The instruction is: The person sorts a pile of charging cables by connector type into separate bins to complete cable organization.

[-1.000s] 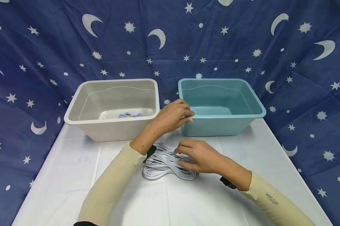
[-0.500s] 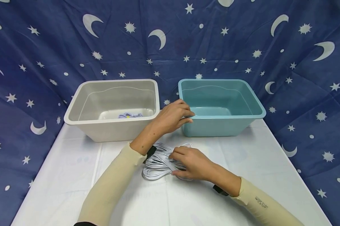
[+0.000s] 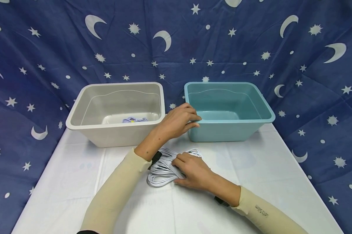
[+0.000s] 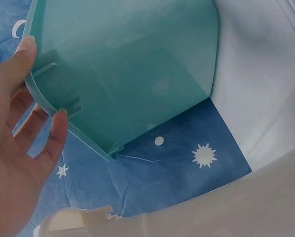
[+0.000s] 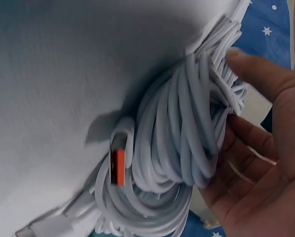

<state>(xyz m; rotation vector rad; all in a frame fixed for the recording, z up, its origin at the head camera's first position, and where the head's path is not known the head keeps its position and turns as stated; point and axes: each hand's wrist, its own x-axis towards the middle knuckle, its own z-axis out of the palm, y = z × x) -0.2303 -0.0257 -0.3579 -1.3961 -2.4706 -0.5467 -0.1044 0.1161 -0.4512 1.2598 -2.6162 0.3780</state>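
Right hand (image 3: 195, 172) curled around right side of coiled white cables (image 3: 162, 170), lying on white cloth (image 3: 73, 182) in front of two tubs; fingertips partly hidden, firmness hard to judge. Orange-ended plug (image 5: 118, 165) beside coils. Left hand (image 3: 179, 121) grips near left corner of blue-green tub (image 3: 225, 131). Beige tub (image 3: 117, 135), left, holds small cable bundle (image 3: 135, 120).

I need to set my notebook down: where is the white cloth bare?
The white cloth is bare left of the left sleeve, in front of the beige bin; between the sleeves; and right of the right hand, in front of the teal bin. It is crowded around the white cables, the right hand and the left hand.
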